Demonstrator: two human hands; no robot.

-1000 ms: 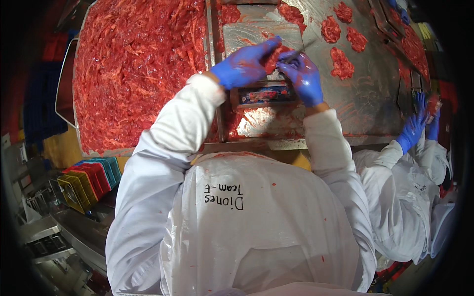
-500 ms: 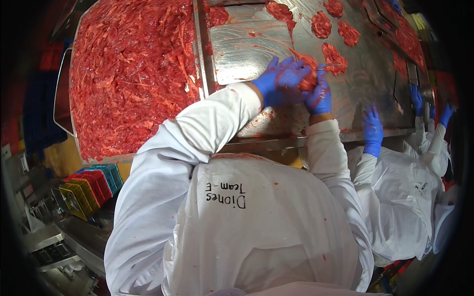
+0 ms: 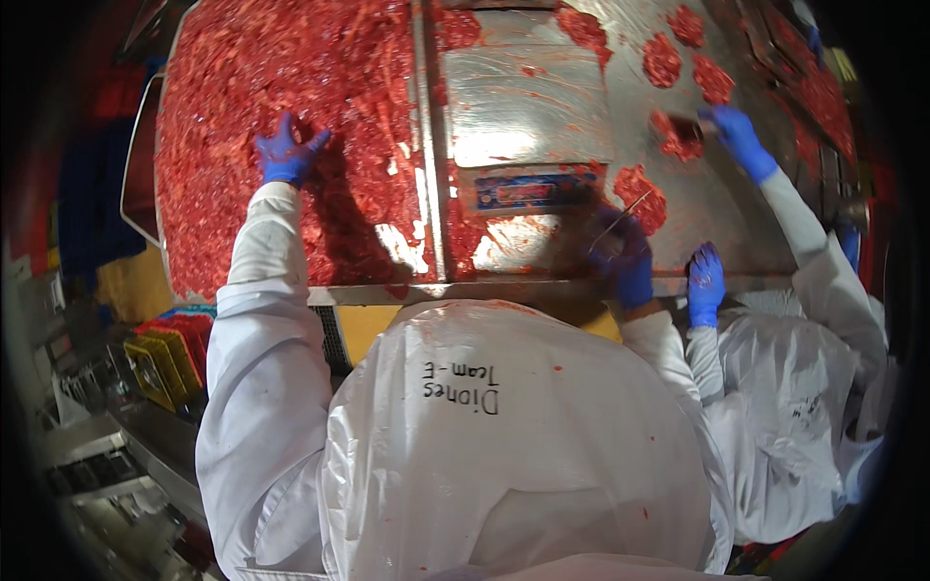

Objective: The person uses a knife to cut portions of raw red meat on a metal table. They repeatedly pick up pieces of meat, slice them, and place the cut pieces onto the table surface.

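My left hand [image 3: 289,153], in a blue glove, reaches onto the wide heap of raw red meat pieces [image 3: 281,77] at the left. Its fingers are spread and I see nothing held in them. My right hand [image 3: 632,266], blurred and also gloved, is at the table's near edge, closed round a thin metal tool [image 3: 621,215] that points up and right; its exact kind cannot be made out. Just beyond that hand lies a clump of meat [image 3: 641,198]. Between my hands is a scale with a flat metal plate [image 3: 528,107] and a blue-framed display [image 3: 535,191].
A metal divider [image 3: 430,145] separates the meat heap from the steel table [image 3: 717,208]. Several meat clumps [image 3: 662,60] lie on the table. A co-worker's gloved hand [image 3: 741,140] holds something over one clump; the other hand [image 3: 706,284] rests near the edge. Coloured crates [image 3: 165,363] stand lower left.
My left hand has moved left from the scale to the meat heap. My right hand has drawn back towards me, and the clump my hands held now lies on the table. A co-worker's hand has reached in.
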